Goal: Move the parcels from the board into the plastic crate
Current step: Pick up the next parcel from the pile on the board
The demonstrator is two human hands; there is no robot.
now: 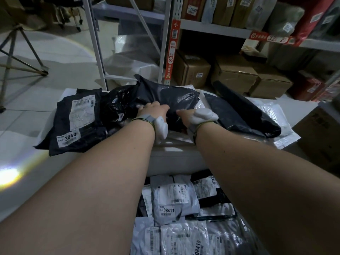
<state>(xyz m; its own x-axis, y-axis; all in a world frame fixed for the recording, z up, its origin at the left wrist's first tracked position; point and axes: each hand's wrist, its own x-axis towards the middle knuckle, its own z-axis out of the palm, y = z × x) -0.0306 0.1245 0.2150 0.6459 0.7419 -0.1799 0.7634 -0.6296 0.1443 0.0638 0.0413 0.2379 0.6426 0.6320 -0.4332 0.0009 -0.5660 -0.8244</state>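
We see both hands reaching far into the pile of parcels on the white board (55, 116). The left hand (154, 111) and the right hand (185, 115) have their fingers curled into the crumpled plastic of a dark bagged parcel (165, 94) at the middle of the heap, gripping it from either side; each wrist carries a white strapped device. To the left lies a flat black parcel labelled 3040 (73, 124), touching the gripped one, and to the right a long black parcel (242, 111) rests on pale bubble-wrap mailers (276, 115). Near us, between the forearms, the crate (242, 229) holds white and grey parcels, one marked 08411 (174, 201), another 08415 (184, 242); its wall is dim and we can hardly make out the rim. Far right, shelving (211, 24) holds cardboard boxes (191, 69).
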